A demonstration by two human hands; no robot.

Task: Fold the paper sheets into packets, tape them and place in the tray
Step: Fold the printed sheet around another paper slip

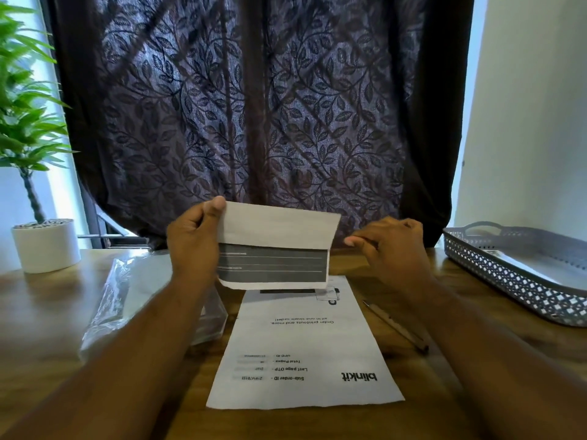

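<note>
My left hand [193,236] pinches the left edge of a folded paper packet [276,246] and holds it upright above the table. The packet is white on top with a dark printed band along its lower half. My right hand [390,249] hovers just right of the packet with fingers loosely curled, not touching it. A flat printed paper sheet [301,347] lies on the wooden table below the packet. The grey perforated tray [495,271] stands at the right with a pale sheet inside.
A pen [397,325] lies right of the flat sheet. A clear plastic bag [120,296] and a clear box [211,319] sit at the left. A potted plant in a white pot [47,246] stands far left. A dark leaf-patterned curtain hangs behind the table.
</note>
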